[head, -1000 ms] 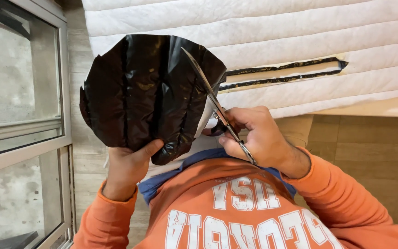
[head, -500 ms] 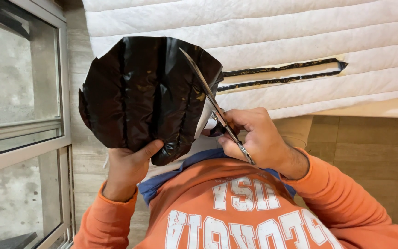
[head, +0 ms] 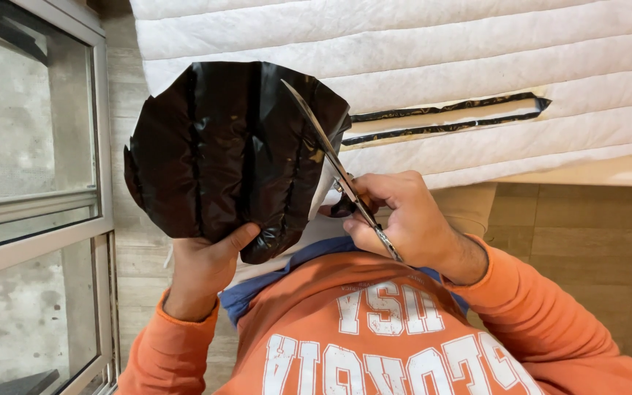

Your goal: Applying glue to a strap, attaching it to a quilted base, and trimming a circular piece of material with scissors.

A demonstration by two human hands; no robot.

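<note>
White quilted padding (head: 477, 51): covers the worktop across the top of the view; a long narrow slit with black edging (head: 448, 117) lies near its right edge.
Window frame (head: 104, 146): runs down the left side, beside the worktop's left edge.
Black quilted fabric piece (head: 221, 153): rounded panel with stitched channels, held upright in the air in front of the padding's left part, not resting on the worktop.
Left hand (head: 206, 267): closed on the lower edge of the black quilted fabric piece, thumb over its front face.
Right hand (head: 404, 219): closed around the handles of the scissors, just right of the fabric.
Scissors (head: 330, 161): blades point up and left, lying against the fabric's right edge; whether the blades are parted cannot be told.
</note>
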